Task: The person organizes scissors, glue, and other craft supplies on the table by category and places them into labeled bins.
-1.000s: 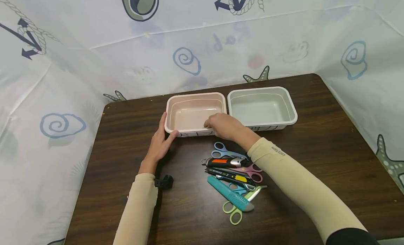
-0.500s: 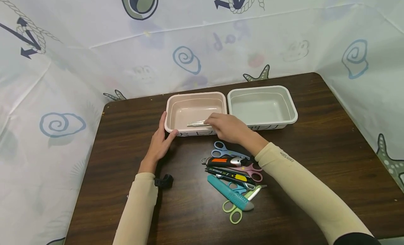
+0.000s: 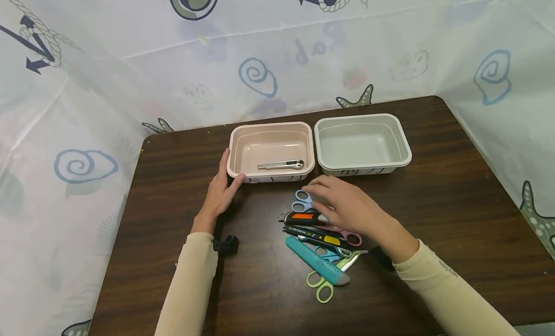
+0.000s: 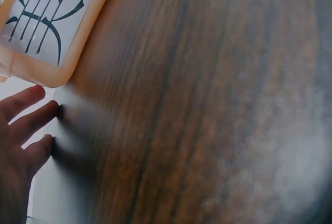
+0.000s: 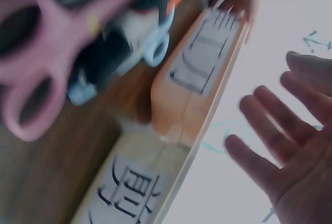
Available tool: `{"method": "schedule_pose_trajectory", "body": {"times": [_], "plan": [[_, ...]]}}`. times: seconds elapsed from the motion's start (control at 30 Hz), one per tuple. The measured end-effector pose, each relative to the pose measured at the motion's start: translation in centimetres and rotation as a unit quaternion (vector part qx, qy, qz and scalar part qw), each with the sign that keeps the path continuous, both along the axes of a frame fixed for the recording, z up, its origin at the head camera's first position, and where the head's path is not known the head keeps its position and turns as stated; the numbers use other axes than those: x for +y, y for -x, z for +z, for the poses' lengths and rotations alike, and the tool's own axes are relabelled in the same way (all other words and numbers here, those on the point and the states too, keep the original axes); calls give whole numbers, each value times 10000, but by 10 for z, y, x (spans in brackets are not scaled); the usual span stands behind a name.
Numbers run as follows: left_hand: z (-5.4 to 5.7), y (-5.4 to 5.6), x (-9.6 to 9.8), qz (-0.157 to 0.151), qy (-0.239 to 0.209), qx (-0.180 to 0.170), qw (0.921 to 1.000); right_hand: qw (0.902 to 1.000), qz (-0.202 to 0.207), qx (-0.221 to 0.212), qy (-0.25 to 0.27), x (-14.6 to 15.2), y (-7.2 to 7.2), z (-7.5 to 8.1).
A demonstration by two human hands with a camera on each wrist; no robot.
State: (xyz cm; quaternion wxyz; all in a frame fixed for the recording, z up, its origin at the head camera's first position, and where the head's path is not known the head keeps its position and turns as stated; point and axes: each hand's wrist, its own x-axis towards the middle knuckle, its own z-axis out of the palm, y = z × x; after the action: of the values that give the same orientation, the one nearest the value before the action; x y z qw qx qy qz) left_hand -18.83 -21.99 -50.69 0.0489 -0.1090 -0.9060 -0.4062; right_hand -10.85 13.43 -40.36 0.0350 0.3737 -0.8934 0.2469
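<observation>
My left hand [image 3: 217, 194] rests at the left front corner of the pink bin [image 3: 270, 127], fingers and thumb extended. Inside that bin lies a silver box cutter [image 3: 282, 165] near the front wall. With nothing in its fingers, my right hand [image 3: 349, 206] hovers over the upper right of a pile of cutting tools. Its fingertips overlap the light blue scissors [image 3: 309, 201] and a black-and-orange box cutter [image 3: 303, 218]. Below are pink scissors [image 3: 356, 239], a black-and-yellow box cutter [image 3: 314, 234], a teal box cutter [image 3: 314, 260], small blue scissors [image 3: 328, 255] and green scissors [image 3: 325, 293].
A pale grey-green bin [image 3: 362, 117] stands right of the pink one at the back of the dark wooden table [image 3: 455, 206]. White printed cloth [image 3: 303, 61] hangs behind and beside the table. Paper labels with black characters are on the bins' fronts.
My right hand has let go of the silver box cutter inside the pink bin and moved right and nearer, over the pile. My left hand has stayed at the bin's corner.
</observation>
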Motion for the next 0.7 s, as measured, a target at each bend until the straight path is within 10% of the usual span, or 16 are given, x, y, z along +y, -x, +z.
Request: {"method": "schedule_pose_trajectory", "body": {"times": [0.4,0.7], "plan": [[2,-2,-1,53,30,-84,9999,9981,-338,172,-477,-1,-98,-42],[2,-1,-1,-56,-1,45,10000,9963,-677,292,-431,-3,-126,-72]]}}
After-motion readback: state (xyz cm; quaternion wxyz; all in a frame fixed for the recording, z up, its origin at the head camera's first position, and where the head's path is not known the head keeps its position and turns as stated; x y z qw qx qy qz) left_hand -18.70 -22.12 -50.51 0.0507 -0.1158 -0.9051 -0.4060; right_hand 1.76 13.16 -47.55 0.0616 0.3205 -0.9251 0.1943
